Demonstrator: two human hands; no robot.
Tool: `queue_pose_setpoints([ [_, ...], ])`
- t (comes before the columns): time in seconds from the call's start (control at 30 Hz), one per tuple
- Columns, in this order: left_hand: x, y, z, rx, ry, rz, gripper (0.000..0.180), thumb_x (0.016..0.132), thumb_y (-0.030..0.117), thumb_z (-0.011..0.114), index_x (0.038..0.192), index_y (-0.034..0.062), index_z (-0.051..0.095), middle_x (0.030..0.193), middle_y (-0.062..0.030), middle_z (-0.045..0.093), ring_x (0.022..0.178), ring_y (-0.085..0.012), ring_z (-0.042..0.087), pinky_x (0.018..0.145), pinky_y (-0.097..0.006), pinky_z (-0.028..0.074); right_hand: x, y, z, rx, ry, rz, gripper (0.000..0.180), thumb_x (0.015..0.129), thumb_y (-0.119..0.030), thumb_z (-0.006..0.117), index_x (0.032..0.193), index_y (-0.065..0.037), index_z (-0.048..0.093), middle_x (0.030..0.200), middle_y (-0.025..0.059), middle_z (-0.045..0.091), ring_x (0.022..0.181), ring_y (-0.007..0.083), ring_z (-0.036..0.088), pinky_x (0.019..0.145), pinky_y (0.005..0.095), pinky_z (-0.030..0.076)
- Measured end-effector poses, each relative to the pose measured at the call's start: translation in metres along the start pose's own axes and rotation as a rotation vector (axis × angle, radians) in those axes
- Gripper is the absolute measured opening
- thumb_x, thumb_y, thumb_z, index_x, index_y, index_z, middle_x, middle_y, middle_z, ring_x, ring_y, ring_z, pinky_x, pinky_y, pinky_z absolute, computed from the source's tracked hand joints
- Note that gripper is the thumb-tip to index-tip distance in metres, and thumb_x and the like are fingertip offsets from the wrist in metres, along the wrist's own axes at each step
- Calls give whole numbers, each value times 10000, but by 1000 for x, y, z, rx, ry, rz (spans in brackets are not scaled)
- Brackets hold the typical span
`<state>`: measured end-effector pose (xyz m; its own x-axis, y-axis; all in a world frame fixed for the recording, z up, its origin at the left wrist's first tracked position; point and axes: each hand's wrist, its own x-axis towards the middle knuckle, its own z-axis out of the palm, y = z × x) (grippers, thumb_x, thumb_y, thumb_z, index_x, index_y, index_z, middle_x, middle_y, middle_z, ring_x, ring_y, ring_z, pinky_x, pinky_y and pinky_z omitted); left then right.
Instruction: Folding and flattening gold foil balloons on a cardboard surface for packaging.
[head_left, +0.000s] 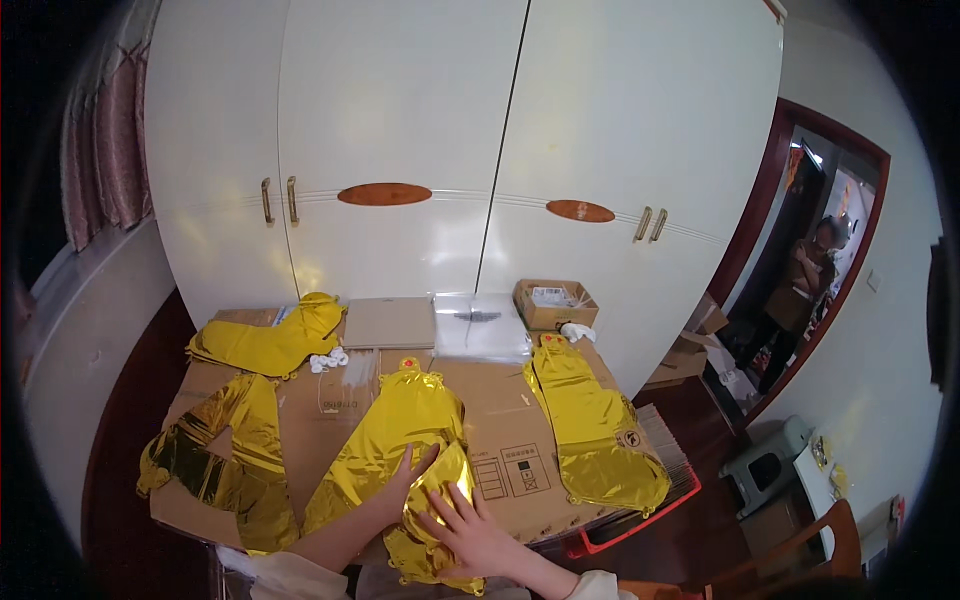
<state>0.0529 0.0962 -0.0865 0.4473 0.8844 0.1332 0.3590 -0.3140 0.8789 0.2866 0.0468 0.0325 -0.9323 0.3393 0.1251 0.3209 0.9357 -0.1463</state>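
Observation:
My left hand (402,484) rests edge-on against a flat gold foil balloon (395,415) in the middle of the cardboard, thumb and fingers stretched out. Beside it my right hand (468,535) lies with spread fingers on a folded-over part of the gold foil (445,480). The foil's lower end hangs toward me past the near edge. At its far end is a small tab with a red dot. To the left lie two more flat gold balloons, an angular one (262,450) and a curved one (265,338). Another gold balloon (600,430) lies on the right.
Cardboard (505,430) covers the work surface. Along the back stand a grey-brown board (390,323), a stack of clear plastic bags (480,335) and a small carton (556,300). White cabinets (400,100) rise behind. A person (808,270) stands in the doorway.

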Motion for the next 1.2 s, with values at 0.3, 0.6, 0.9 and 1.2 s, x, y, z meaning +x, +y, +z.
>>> queue_pose_setpoints([
  [0.3,-2,31,-9,306,-46,172,904,731,686,600,1423,126,443,1592,-173,125,1484,-342,48,1115,-662,-50,-2,-14,26,59,314,302,836,817,-420,672,1440,12,320,1471,267,324,1350,454,325,1090,556,284],
  [0.6,-1,21,-5,882,2,269,954,657,682,698,1436,199,435,1546,-134,288,1481,-314,91,1127,-607,-114,-6,-9,26,-5,369,458,907,805,-387,711,1420,100,256,1444,407,220,1336,563,265,1077,584,283],
  [0.9,-4,58,-8,215,-66,-4,955,648,721,714,1430,243,444,1506,-11,388,1477,-299,111,1146,-521,-138,-5,2,21,74,281,431,957,791,-414,729,1434,88,227,1459,401,183,1344,562,243,1086,569,281],
  [1.2,-2,55,-6,361,-9,97,885,692,723,656,1422,263,458,1518,-4,373,1481,-320,75,1136,-587,-105,-5,17,26,153,356,434,974,774,-487,736,1461,11,259,1474,345,239,1344,523,283,1088,584,270],
])
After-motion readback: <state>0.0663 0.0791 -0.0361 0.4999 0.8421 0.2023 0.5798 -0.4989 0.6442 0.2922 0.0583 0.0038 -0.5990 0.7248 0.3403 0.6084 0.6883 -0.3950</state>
